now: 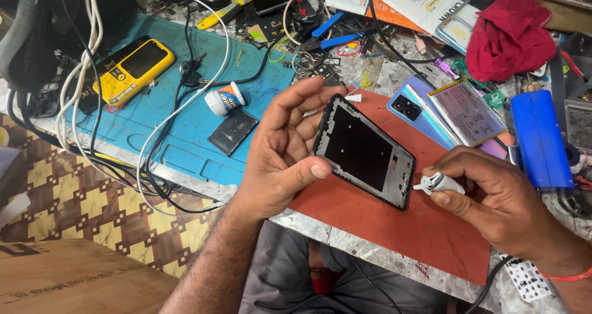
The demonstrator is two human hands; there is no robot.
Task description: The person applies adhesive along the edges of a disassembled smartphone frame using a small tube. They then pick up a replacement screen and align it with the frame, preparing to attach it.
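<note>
My left hand (285, 150) grips a black phone frame (364, 150) by its left edge, thumb on the front, and tilts it above a red work mat (407, 227). My right hand (502, 203) pinches a small white glue tube (439, 183) whose nozzle points at the frame's right edge, close to it. A light blue phone back cover (412, 111) with a camera block lies on the mat behind the frame. A flat silver battery (465, 111) rests on top of the cover.
A blue mat (166, 113) at left carries a yellow keypad phone (132, 70), a small white jar (224, 98) and a dark flat panel (232, 131). White and black cables (86, 104) loop across it. A red cloth (509, 36), blue-handled pliers (327, 36) and a blue box (539, 138) crowd the back.
</note>
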